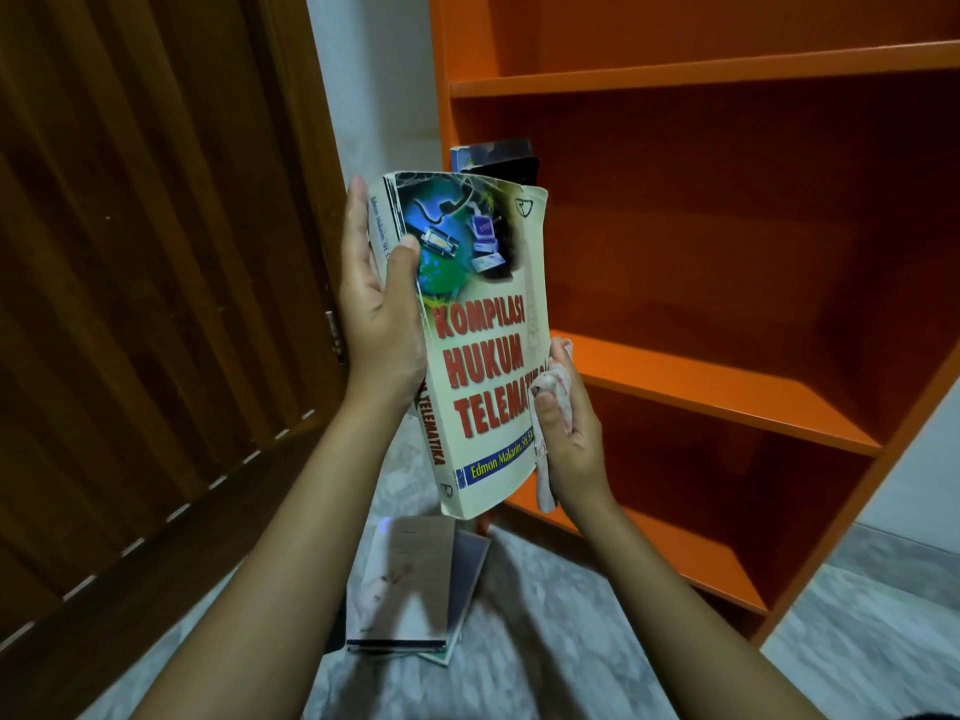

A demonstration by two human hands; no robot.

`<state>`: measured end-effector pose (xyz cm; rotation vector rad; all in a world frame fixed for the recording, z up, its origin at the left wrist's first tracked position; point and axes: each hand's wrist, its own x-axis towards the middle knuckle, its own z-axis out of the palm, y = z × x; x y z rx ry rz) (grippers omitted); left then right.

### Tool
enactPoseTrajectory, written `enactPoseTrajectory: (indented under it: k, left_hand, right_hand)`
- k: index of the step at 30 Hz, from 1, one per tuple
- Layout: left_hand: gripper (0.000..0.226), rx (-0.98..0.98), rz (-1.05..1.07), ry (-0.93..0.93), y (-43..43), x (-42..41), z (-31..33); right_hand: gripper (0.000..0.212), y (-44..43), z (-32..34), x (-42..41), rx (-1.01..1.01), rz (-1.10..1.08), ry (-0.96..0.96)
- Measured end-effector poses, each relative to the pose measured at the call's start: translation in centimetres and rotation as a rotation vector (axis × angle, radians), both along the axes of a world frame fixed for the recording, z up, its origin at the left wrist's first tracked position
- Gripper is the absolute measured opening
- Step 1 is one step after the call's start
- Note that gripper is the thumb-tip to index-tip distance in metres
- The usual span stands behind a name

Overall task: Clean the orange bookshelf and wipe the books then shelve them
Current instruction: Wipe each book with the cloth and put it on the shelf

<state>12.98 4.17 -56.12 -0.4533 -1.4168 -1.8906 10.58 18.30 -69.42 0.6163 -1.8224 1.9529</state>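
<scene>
The book [488, 356] is held upright in the centre of the frame, front cover towards the camera. It is gripped at its upper left by the left hand [379, 314]: the thumb is pressed on the cover and the fingers are laid along the spine side. At the book's lower right edge, a cloth [556, 384] is pinched between the thumb and curled fingers of the right hand [571, 433] and is held against that edge. The bookshelf [727, 387] fills the right of the frame, just behind the book. Two dark books [498, 158] are seen above the held book's top edge. A stack [410, 584] of books lies on the floor [545, 641], bottom centre. A door [156, 252] occupies the left.
</scene>
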Motion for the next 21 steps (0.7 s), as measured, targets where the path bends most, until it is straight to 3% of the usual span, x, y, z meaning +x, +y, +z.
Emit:
enactPoseTrajectory:
  k: [4,7,14,18,21]
  left_hand:
    - [0.06,-0.004,0.007,0.029,0.4,-1.4,0.3]
    - [0.059,-0.03,0.002,0.058,1.2,-2.7,0.6]
    - [0.059,-0.139,0.171,0.102,4.1,-9.3,1.1]
    - [0.059,-0.223,0.273,0.141,5.3,-14.8,0.4]
    - [0.058,-0.278,0.334,0.152,6.5,-18.3,-0.9]
  right_hand:
    - [0.061,1.0,-0.5,-1.3,-0.007,-0.014,-0.018]
    - [0.051,2.3,-0.3,-2.9,-0.025,-0.051,-0.067]
    - [0.046,6.9,3.2,-9.3,-0.198,-0.346,0.017]
    - [0.046,7.5,5.1,-14.0,-0.085,-0.451,0.092]
    - [0.049,6.6,4.3,-17.7,0.044,-0.527,0.011]
